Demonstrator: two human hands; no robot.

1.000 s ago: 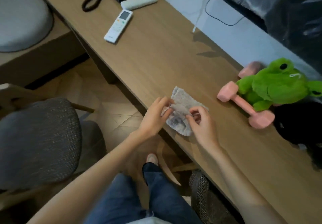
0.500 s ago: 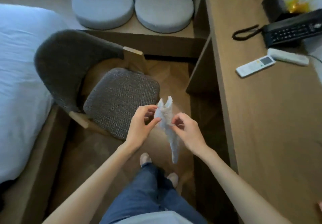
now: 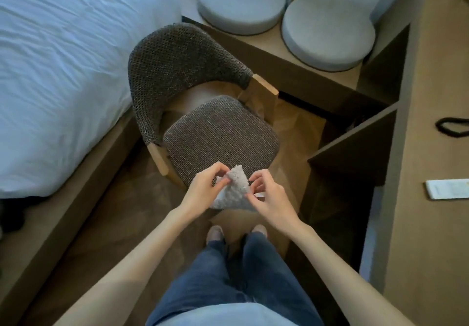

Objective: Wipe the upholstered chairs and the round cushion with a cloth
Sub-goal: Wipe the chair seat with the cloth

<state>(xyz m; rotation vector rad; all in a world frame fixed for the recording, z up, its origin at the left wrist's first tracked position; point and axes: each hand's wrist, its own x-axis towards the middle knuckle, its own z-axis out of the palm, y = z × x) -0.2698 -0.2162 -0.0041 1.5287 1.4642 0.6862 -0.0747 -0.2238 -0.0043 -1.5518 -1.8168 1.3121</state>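
Observation:
A small grey cloth point(image 3: 234, 191) is bunched between both hands, just above the front edge of a dark woven upholstered chair point(image 3: 220, 137). My left hand point(image 3: 203, 191) pinches its left side and my right hand point(image 3: 269, 196) pinches its right edge. The chair has a curved padded back point(image 3: 172, 71) and wooden arm ends. Two pale round cushions point(image 3: 241, 0) point(image 3: 327, 33) lie on a low wooden platform behind the chair.
A bed with a white sheet point(image 3: 63, 71) fills the left side, its wooden base close to the chair. A long wooden desk point(image 3: 431, 148) runs along the right, carrying a white remote point(image 3: 446, 189) and a black coiled cord point(image 3: 451, 127). My legs and shoes stand on the wooden floor.
The cloth came off the desk and I turned from the desk toward the chair. It hung long between my hands half a second ago; it is now gathered into a bunch over the seat's front edge.

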